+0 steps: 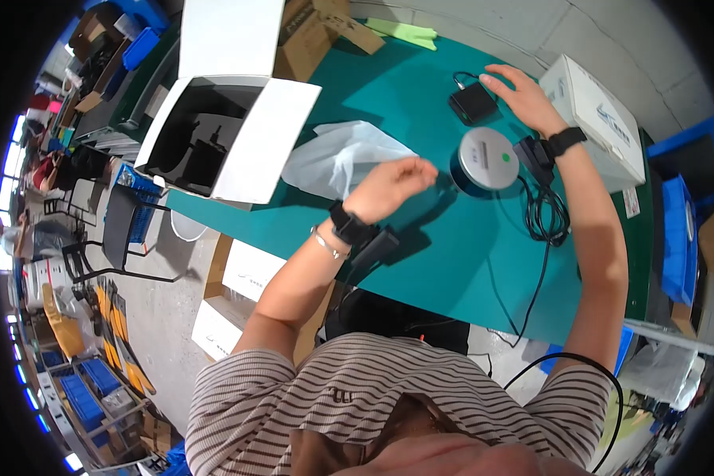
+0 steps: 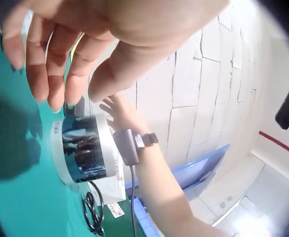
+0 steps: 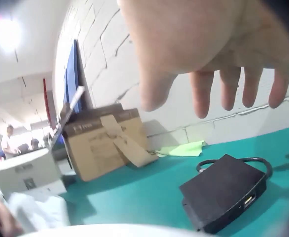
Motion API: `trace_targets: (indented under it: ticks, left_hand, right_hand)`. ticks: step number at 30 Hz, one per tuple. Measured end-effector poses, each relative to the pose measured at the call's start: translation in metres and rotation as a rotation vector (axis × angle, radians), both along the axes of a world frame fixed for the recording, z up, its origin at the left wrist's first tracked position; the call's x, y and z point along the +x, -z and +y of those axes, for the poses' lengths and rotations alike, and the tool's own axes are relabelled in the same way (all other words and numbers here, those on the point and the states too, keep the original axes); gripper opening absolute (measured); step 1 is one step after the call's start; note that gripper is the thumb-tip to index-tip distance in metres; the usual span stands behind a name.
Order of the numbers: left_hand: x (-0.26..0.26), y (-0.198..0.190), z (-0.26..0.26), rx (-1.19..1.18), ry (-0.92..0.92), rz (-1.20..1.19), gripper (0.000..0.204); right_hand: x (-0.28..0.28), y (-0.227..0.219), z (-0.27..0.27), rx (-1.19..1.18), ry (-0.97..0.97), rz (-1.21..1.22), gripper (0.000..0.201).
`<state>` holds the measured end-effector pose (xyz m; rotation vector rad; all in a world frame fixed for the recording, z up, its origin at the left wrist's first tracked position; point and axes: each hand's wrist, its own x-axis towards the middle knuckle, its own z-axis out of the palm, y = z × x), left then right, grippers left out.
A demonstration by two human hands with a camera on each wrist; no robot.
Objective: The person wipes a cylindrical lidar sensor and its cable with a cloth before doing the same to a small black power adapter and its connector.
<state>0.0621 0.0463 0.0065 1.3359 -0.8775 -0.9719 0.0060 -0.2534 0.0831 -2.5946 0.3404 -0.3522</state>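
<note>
Box (image 1: 473,105), upper right, is seen just left of the outstretched right hand (image 1: 525,99); left hand (image 1: 389,189) relaxed, both empty.

Pale block wall (image 1: 623,51), grey floor (image 1: 157,317)

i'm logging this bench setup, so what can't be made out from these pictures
Head view: the print on the silver-topped cylinder, too small to read.
Head view: what the dark shapes in the open white box are, lost in shadow.
Head view: anything under the white plastic sheet, hidden by its folds.
Left wrist view: part of the left hand, cut by the top edge.
Right wrist view: details of the far person, blurred.
</note>
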Motion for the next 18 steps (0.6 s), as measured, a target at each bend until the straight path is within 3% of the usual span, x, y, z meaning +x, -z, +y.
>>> trace_targets:
  ticks: [4, 7, 10, 13, 15, 16, 17, 18]
  left_hand:
    - [0.008, 0.000, 0.040, 0.151, -0.134, -0.152, 0.022]
    - [0.011, -0.025, 0.060, 0.300, -0.143, -0.219, 0.019]
    - [0.013, -0.011, 0.071, 0.324, -0.187, -0.231, 0.022]
    - [0.036, -0.003, 0.062, 0.300, -0.169, -0.245, 0.028]
    - [0.050, 0.002, 0.038, 0.136, -0.304, -0.245, 0.033]
    - [0.062, 0.006, 0.025, 0.163, -0.313, -0.278, 0.037]
    - [0.069, 0.014, 0.010, 0.084, -0.398, -0.349, 0.038]
    - [0.073, 0.015, -0.005, 0.048, -0.508, -0.373, 0.036]
  right_hand:
    - [0.069, 0.023, -0.020, -0.243, -0.090, 0.184, 0.058]
    - [0.116, 0.038, -0.027, -0.269, -0.127, 0.397, 0.061]
    - [0.160, 0.048, -0.030, -0.298, -0.147, 0.502, 0.062]
    - [0.195, 0.058, -0.029, -0.341, -0.115, 0.506, 0.064]
    - [0.218, 0.055, -0.032, -0.275, -0.138, 0.580, 0.067]
    - [0.220, 0.055, -0.029, -0.211, -0.157, 0.669, 0.072]
    - [0.218, 0.049, -0.023, -0.150, -0.083, 0.698, 0.076]
    - [0.218, 0.051, -0.021, -0.208, -0.083, 0.699, 0.077]
